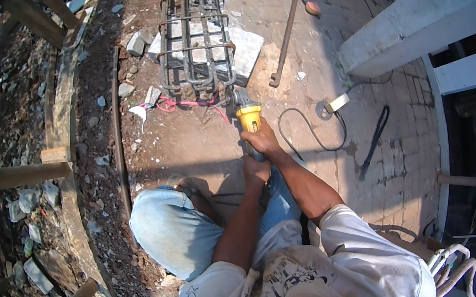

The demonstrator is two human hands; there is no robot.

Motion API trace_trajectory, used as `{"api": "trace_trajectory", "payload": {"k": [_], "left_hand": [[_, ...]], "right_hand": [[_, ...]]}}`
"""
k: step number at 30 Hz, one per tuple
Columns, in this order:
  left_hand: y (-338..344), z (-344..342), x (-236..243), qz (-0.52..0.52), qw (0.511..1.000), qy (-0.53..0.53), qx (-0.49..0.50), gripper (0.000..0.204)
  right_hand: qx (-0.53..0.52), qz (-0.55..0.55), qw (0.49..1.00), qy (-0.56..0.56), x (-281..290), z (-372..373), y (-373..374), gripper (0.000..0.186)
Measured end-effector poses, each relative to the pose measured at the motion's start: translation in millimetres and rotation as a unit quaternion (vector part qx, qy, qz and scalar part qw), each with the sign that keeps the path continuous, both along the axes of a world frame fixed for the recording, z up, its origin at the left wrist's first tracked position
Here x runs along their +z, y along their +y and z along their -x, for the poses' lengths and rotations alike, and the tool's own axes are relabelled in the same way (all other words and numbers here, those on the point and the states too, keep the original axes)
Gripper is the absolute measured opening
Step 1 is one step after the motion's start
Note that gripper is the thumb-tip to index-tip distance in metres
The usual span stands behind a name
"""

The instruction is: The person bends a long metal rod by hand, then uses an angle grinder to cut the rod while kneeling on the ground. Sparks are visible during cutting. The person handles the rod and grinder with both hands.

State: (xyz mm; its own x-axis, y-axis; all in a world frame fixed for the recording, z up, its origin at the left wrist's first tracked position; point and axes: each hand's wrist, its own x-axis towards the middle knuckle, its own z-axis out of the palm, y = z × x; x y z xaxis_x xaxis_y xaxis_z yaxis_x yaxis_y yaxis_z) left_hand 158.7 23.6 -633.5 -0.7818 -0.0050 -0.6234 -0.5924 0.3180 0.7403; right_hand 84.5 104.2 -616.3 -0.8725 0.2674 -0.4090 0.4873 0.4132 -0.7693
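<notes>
A yellow and black angle grinder (251,119) points away from me in both my hands. My right hand (261,138) is closed around its yellow body. Behind it, nearer my lap, my left hand (256,169) grips the dark rear end. The grinder's head and disc are at the near end of a rebar cage (195,48), close to its bent bar ends; I cannot tell if the disc touches the steel. The cage rests over a pale concrete slab (247,51). Pink string (167,105) lies on the ground left of the grinder head.
A long metal bar with a notched end (286,32) lies to the right, near a small reddish round object (312,8). A dark cable (314,149) loops by a pale power socket (338,103). White concrete posts (419,21) stand right; wooden poles (10,175) and rubble, left.
</notes>
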Motion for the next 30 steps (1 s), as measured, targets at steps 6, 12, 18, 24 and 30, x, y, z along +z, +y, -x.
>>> {"api": "trace_trajectory", "payload": {"k": [6, 12, 18, 24, 30], "left_hand": [[-0.3, 2.7, -3.3, 0.018, 1.000, -0.012, -0.020, 0.083], [0.1, 0.5, -15.7, 0.003, 1.000, 0.012, -0.005, 0.076], [-1.0, 2.7, -37.3, -0.049, 0.998, 0.029, -0.011, 0.070], [0.2, 0.5, -30.6, -0.009, 0.998, 0.055, 0.025, 0.054], [-3.4, 2.5, -14.1, -0.006, 0.999, 0.040, 0.008, 0.068]], "right_hand": [[-0.005, -0.003, 1.000, -0.004, 8.9, -1.2, -1.4, 0.065], [-0.018, 0.004, 1.000, 0.002, 15.0, -0.3, -5.3, 0.067], [-0.018, 0.016, 1.000, 0.005, 17.9, 0.0, -5.8, 0.066], [-0.017, 0.008, 1.000, 0.001, 13.3, 0.4, -6.3, 0.066], [-0.014, 0.001, 1.000, -0.001, 10.6, 2.0, -6.2, 0.065]]}}
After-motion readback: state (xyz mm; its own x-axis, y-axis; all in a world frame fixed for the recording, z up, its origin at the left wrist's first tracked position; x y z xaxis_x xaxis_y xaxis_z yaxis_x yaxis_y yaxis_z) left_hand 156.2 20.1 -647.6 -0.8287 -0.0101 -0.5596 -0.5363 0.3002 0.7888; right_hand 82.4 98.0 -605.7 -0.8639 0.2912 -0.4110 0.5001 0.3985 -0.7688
